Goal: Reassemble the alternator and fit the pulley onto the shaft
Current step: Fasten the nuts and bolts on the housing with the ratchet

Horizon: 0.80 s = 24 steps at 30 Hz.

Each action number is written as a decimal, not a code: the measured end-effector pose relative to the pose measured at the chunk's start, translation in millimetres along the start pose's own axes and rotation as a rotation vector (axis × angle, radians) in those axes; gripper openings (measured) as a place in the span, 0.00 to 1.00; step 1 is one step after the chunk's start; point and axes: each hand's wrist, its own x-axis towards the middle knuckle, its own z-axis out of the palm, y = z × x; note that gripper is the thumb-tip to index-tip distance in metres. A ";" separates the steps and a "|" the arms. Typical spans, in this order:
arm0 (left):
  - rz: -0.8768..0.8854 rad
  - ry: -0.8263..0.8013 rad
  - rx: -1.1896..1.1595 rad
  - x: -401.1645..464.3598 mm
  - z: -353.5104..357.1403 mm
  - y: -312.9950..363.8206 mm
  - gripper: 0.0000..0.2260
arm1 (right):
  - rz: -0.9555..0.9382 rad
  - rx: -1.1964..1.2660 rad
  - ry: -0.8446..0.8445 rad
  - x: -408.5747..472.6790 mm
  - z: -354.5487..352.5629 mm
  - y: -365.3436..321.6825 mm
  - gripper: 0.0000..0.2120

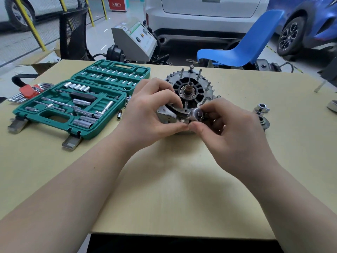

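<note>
The alternator point(189, 99) stands on the desk point(182, 179) with its shaft point(189, 88) pointing up, slightly away from the person, bare of any pulley. Both hands work at the near rim of the housing, below the shaft.

The right hand point(233, 132) has its fingers curled narrowly round a small ratchet head point(198, 113), which sits on what looks like a housing bolt at the near edge; the bolt itself is hidden under the tool, so this is only a likely reading. The left hand point(155, 115) grips the housing and its mounting lug point(166, 114) from the left, fingertips pinched over the rim and thumb meeting the right thumb just in front of the casing. It seems to be steadying the body against the turn.

The ratchet's turning axis runs parallel to the shaft, upright, so the coming move is a swing in the plane of the desk, round the near rim.

The pulley point(262, 122) appears to lie on the desk to the right of the alternator, just beyond the right hand, with a nut-like part point(261, 108) behind it. The right hand is plainly the nearer one to fetch it. The pulley must then come left and drop down along the shaft's axis, judged not yet due while the housing is being fastened.

A green socket case point(73, 106) lies open on the left.
</note>
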 end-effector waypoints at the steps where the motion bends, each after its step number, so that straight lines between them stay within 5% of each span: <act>1: 0.004 -0.010 0.022 0.2 0.0 -0.6 0.18 | 0.012 0.018 0.032 0.1 -2.3 1.1 0.10; 11: 0.050 -0.003 0.081 0.2 1.6 -3.0 0.20 | 0.072 0.007 0.036 -5.8 -3.9 15.2 0.12; 17: 0.018 0.007 0.087 -0.5 0.2 -2.7 0.25 | 0.155 0.292 -0.067 -8.4 0.7 30.1 0.09; 24: -0.001 -0.005 0.045 -1.4 -1.6 -4.0 0.32 | -0.064 0.312 -0.139 16.9 -6.3 30.0 0.08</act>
